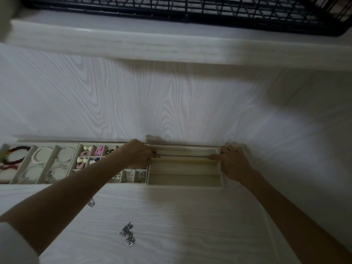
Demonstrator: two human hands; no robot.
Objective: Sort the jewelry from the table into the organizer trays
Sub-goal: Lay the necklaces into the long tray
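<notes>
Left hand (140,154) and right hand (233,161) pinch opposite ends of a thin chain (183,155), stretched left–right along the far slot of the long-slotted tray (185,184). A loose silver chain (128,234) lies on the near tabletop (190,225), closer to the left arm.

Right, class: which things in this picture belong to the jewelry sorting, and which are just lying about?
Belongs to the job:
- organizer trays
- silver chain loose on the table
- second silver piece
- left hand and right hand, at the long-slot tray

Just lying about:
- black wire rack
</notes>
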